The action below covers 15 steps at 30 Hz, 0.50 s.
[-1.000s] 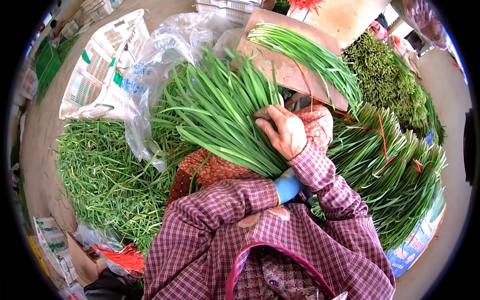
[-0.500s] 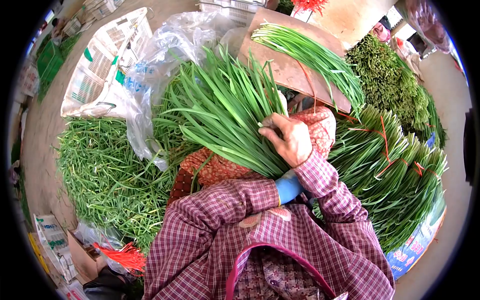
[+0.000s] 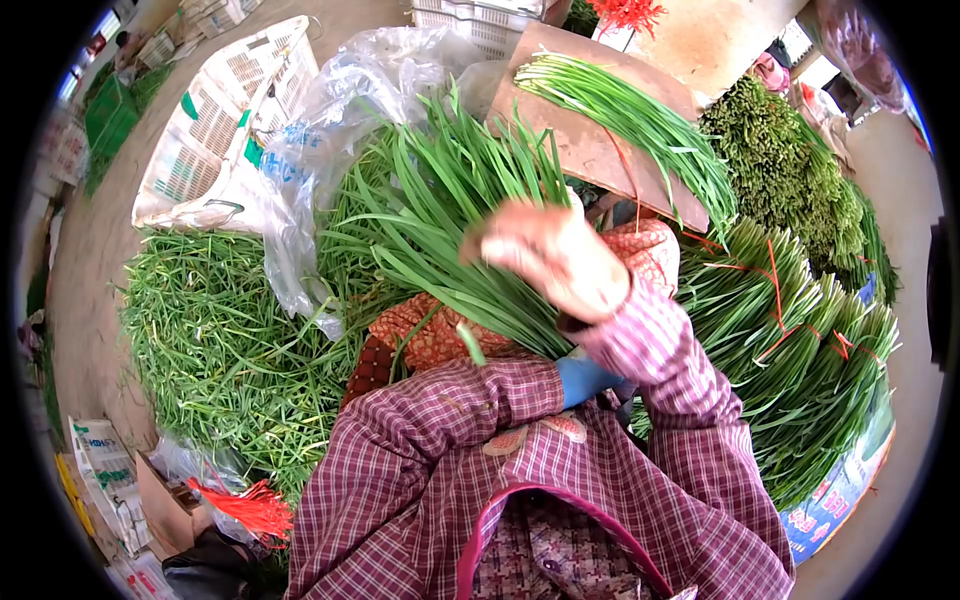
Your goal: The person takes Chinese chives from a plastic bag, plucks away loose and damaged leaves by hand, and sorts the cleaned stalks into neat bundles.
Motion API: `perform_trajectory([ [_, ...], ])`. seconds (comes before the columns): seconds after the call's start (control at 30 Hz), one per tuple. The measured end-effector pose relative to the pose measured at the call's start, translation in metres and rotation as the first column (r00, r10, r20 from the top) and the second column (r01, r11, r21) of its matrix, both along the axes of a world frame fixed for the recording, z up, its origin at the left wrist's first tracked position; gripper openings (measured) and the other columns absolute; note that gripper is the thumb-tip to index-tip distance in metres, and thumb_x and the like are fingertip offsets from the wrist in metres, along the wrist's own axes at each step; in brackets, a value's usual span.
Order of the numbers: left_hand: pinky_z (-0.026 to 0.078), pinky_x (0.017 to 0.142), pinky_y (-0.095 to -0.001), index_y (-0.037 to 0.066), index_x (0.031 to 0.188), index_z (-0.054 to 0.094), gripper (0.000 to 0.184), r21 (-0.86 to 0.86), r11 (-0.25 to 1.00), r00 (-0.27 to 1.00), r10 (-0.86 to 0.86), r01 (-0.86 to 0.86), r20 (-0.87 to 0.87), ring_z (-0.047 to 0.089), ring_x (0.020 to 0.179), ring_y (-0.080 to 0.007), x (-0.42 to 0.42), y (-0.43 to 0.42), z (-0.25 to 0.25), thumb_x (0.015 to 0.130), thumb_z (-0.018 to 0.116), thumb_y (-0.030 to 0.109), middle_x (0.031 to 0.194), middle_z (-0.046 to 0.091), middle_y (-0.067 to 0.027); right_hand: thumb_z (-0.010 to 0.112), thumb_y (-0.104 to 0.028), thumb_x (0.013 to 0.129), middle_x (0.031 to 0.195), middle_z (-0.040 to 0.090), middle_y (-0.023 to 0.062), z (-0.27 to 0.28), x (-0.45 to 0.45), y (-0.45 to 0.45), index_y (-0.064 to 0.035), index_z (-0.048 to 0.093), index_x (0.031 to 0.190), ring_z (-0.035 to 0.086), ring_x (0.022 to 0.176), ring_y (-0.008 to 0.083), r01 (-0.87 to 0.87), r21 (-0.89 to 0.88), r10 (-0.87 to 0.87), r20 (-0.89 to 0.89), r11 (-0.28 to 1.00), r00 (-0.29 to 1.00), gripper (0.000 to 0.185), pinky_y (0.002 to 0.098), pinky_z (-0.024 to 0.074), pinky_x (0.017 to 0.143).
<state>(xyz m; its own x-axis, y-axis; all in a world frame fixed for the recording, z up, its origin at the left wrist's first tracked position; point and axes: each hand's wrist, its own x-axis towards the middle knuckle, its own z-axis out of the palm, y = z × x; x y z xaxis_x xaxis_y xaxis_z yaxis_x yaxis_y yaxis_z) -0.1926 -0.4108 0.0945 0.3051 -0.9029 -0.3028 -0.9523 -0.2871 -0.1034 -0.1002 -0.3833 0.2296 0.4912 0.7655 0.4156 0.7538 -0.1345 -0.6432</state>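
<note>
A large bunch of garlic chives (image 3: 450, 190) fans out over my lap, tips up and to the left. My right hand (image 3: 550, 250) is over the right side of the bunch, smeared by motion, so its fingers cannot be read. Low at the bunch's base shows the blue covering at the wrist of my left hand (image 3: 590, 380); the fingers are hidden beneath the chives and my right arm. A blurred bit of green leaf (image 3: 470, 343) is in the air below the bunch, apart from both hands.
Loose chives (image 3: 230, 340) are heaped at left by a white crate (image 3: 225, 130) and clear plastic (image 3: 370, 75). A board (image 3: 560, 130) ahead carries another bunch (image 3: 630, 120). Tied bundles (image 3: 790, 350) are stacked at right. Red ties (image 3: 250, 510) lie lower left.
My right hand has moved up and left from the bunch's right side, its pinch now blurred. A bit of leaf has appeared in the air below. The left arm stays in place.
</note>
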Motion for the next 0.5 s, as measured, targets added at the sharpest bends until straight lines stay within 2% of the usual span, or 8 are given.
perform_trajectory([
  [0.03, 0.041, 0.079, -0.0339, 0.018, 0.111, 0.064, 0.028, 0.015, 1.000, 1.000, -0.016, 0.015, 0.022, 0.058, 0.096, -0.0163, 0.000, 0.000, 0.001, 0.086, 0.054, 0.024, 0.108, 0.063, 0.0037, 0.055, -0.022, 0.092, 0.096, 0.064, 0.0107, 0.001, 0.016, 0.005, -0.0075, 0.061, 0.104, 0.061, 0.083, 0.0300, 0.138, -0.063, -0.122, 0.205, 0.988, 0.971, 0.020, 0.0389, 0.0498, 0.078],
  [0.1, 0.042, 0.077, -0.0339, 0.018, 0.110, 0.064, 0.028, 0.046, 0.998, 0.998, -0.036, 0.033, 0.055, 0.059, 0.093, -0.0157, 0.000, 0.002, 0.004, 0.085, 0.054, 0.024, 0.105, 0.064, 0.0046, 0.062, -0.020, 0.084, 0.105, 0.060, 0.0105, -0.003, 0.040, 0.014, -0.0122, 0.063, 0.103, 0.056, 0.096, 0.0326, 0.358, -0.077, -0.304, 0.382, 0.930, 0.873, 0.020, 0.0417, 0.0462, 0.085],
  [0.13, 0.042, 0.075, -0.0339, 0.018, 0.109, 0.065, 0.027, 0.062, 0.997, 0.997, -0.045, 0.041, 0.068, 0.060, 0.091, -0.0153, 0.001, 0.002, 0.007, 0.085, 0.055, 0.024, 0.104, 0.064, 0.0050, 0.062, -0.020, 0.084, 0.105, 0.060, 0.0105, -0.004, 0.049, 0.018, -0.0122, 0.063, 0.103, 0.056, 0.096, 0.0326, 0.354, -0.074, -0.301, 0.385, 0.932, 0.872, 0.020, 0.0417, 0.0462, 0.085],
  [0.2, 0.043, 0.073, -0.0339, 0.019, 0.108, 0.065, 0.027, 0.090, 0.995, 0.995, -0.057, 0.050, 0.082, 0.061, 0.089, -0.0147, 0.004, 0.005, 0.011, 0.084, 0.055, 0.024, 0.102, 0.065, 0.0059, 0.071, -0.022, 0.074, 0.113, 0.054, 0.0022, -0.008, 0.065, 0.025, -0.0173, 0.066, 0.099, 0.051, 0.104, 0.0263, 0.420, -0.163, -0.318, 0.430, 0.893, 0.845, 0.026, 0.0410, 0.0460, 0.087],
  [0.27, 0.044, 0.070, -0.0338, 0.019, 0.107, 0.066, 0.026, 0.097, 0.994, 0.994, -0.067, 0.058, 0.089, 0.062, 0.086, -0.0140, 0.005, 0.005, 0.011, 0.084, 0.056, 0.023, 0.099, 0.066, 0.0067, 0.073, -0.024, 0.071, 0.112, 0.054, 0.0015, -0.018, 0.076, 0.027, -0.0178, 0.066, 0.098, 0.050, 0.105, 0.0257, 0.422, -0.194, -0.292, 0.474, 0.886, 0.831, 0.029, 0.0423, 0.0450, 0.088],
  [0.33, 0.041, 0.067, -0.0319, 0.020, 0.102, 0.067, 0.023, 0.052, 0.996, 0.987, -0.079, 0.073, 0.138, 0.061, 0.079, -0.0114, 0.004, -0.004, -0.013, 0.081, 0.058, 0.024, 0.091, 0.065, 0.0096, 0.076, -0.027, 0.067, 0.108, 0.053, 0.0005, -0.024, 0.085, 0.027, -0.0186, 0.067, 0.096, 0.048, 0.108, 0.0244, 0.410, -0.263, -0.244, 0.492, 0.873, 0.836, 0.031, 0.0448, 0.0422, 0.090],
  [0.37, 0.038, 0.064, -0.0300, 0.020, 0.097, 0.068, 0.020, 0.009, 0.996, 0.978, -0.089, 0.089, 0.188, 0.059, 0.072, -0.0087, 0.002, -0.007, -0.024, 0.079, 0.060, 0.025, 0.083, 0.064, 0.0126, 0.076, -0.027, 0.067, 0.108, 0.053, 0.0005, -0.026, 0.087, 0.026, -0.0186, 0.067, 0.096, 0.048, 0.108, 0.0244, 0.409, -0.265, -0.244, 0.490, 0.873, 0.837, 0.031, 0.0448, 0.0422, 0.090],
  [0.5, 0.040, 0.065, -0.0308, 0.021, 0.093, 0.069, 0.018, 0.012, 0.992, 0.972, -0.129, 0.129, 0.194, 0.060, 0.072, -0.0104, 0.005, 0.005, -0.007, 0.077, 0.063, 0.026, 0.080, 0.065, 0.0119, 0.073, -0.026, 0.070, 0.103, 0.053, 0.0017, -0.035, 0.091, 0.025, -0.0155, 0.067, 0.093, 0.049, 0.105, 0.0236, 0.398, -0.236, -0.225, 0.531, 0.886, 0.817, 0.026, 0.0421, 0.0420, 0.089],
])
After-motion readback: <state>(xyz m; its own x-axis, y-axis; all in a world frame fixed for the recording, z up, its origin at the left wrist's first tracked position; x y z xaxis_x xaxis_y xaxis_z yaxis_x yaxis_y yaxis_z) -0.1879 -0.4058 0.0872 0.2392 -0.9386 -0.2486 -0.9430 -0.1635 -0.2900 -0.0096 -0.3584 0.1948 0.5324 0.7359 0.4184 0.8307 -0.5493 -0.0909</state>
